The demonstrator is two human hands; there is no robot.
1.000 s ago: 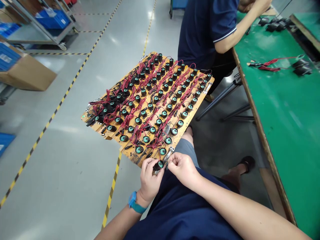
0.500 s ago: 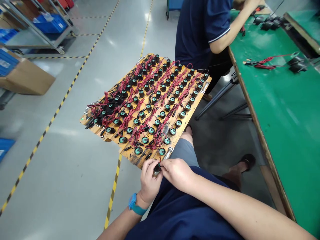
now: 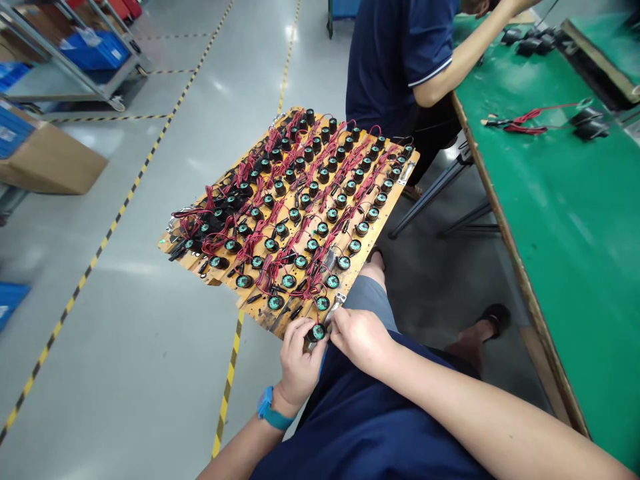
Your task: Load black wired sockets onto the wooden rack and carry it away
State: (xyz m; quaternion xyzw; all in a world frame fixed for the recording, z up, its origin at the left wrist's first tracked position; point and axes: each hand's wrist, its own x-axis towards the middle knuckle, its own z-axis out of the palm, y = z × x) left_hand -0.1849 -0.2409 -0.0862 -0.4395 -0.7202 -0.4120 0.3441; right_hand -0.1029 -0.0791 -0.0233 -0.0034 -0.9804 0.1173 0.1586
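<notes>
A wooden board (image 3: pixel 385 212) rests on my lap, packed with several rows of small black round parts with green labels and red-black wires (image 3: pixel 320 193). At the board's near corner my left hand (image 3: pixel 297 363) pinches one such black round part (image 3: pixel 317 332), its green label facing up. My right hand (image 3: pixel 361 339) is right beside it, with its fingertips at the part's right side and on the thin wire there. A blue watch sits on my left wrist.
A green workbench (image 3: pixel 565 220) runs along the right, with black parts and red wires (image 3: pixel 530 120) on it. A person in a dark blue shirt (image 3: pixel 400 60) works at its far end. A cardboard box (image 3: pixel 50 163) and a shelf cart with blue bins (image 3: pixel 93 50) stand on the left.
My right hand, which covered the part half a second ago, has drawn back slightly, so the green label shows again. The view has shifted a little.
</notes>
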